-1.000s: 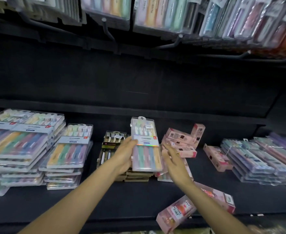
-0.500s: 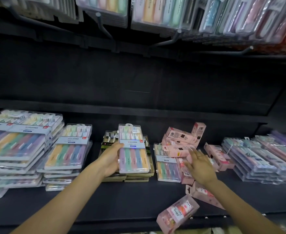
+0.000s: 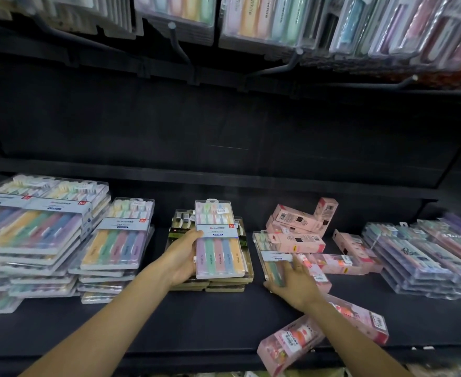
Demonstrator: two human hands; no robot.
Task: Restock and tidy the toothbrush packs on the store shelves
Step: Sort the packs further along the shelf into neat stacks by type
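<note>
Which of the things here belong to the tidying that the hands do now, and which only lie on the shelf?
In the job:
- left hand, gripping the pastel toothbrush pack above the dark stack
- right hand, on the clear pack beside it

Only lying about:
- pastel stacks at left
- pink boxes
- pink box over the shelf edge
- purple packs at right
</note>
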